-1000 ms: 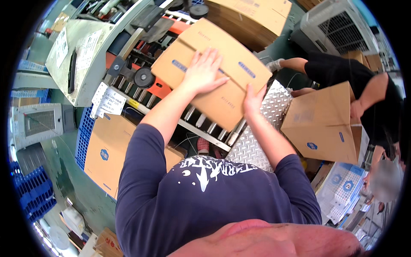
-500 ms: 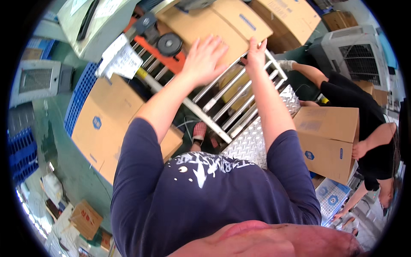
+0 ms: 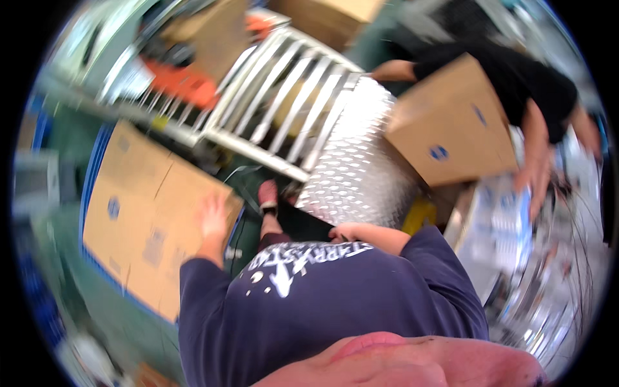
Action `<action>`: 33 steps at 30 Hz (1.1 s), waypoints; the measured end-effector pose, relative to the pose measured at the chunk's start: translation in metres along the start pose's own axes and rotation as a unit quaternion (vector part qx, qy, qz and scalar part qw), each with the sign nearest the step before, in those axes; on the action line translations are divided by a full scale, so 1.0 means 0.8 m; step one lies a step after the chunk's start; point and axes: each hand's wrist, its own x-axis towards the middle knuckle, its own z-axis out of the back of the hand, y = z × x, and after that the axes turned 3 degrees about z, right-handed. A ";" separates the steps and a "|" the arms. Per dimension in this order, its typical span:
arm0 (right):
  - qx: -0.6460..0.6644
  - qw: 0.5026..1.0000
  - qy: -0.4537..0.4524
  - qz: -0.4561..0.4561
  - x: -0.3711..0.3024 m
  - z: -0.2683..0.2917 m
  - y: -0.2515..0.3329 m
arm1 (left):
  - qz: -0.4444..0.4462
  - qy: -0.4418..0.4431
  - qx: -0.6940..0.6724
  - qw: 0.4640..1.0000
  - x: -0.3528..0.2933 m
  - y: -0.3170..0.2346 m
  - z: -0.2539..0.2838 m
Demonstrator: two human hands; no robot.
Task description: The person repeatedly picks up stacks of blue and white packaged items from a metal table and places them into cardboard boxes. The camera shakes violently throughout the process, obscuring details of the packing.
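Observation:
My left hand (image 3: 213, 218) is open, fingers spread and slightly blurred, over the near end of flat brown cardboard boxes (image 3: 145, 200) at the left. Whether it touches the cardboard I cannot tell. Close in front of my shirt, my right hand (image 3: 348, 232) has its fingers curled, with nothing seen in them. It is nearest to the lower edge of a shiny diamond-plate metal surface (image 3: 351, 151). Beyond stands a white-framed roller conveyor (image 3: 284, 97), its rollers bare in the nearer section. A brown box (image 3: 216, 39) sits at its far left.
A co-worker in black (image 3: 509, 84) leans in at the right beside a tilted carton (image 3: 451, 129) on the metal plate. Blue-and-white packaging (image 3: 496, 209) lies below it. A blue pallet (image 3: 90, 187) edges the left cartons. Another box (image 3: 316, 19) stands at the back.
Both my hands have left the box on the conveyor and come back toward me, the left one over to the left cartons. My view has turned. The co-worker's carton has moved onto the metal plate.

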 end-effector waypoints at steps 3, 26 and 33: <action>0.022 0.962 -0.268 -0.041 -0.050 0.016 0.017 | -0.012 -0.053 0.005 0.999 -0.038 0.030 -0.043; -0.060 0.729 -0.682 0.001 -0.619 -0.128 0.138 | -0.465 -0.687 -0.307 0.466 -0.315 -0.222 0.516; 0.008 0.879 -0.476 -0.026 -0.546 -0.070 0.227 | -0.497 -0.193 -0.514 0.672 -0.134 -0.439 0.386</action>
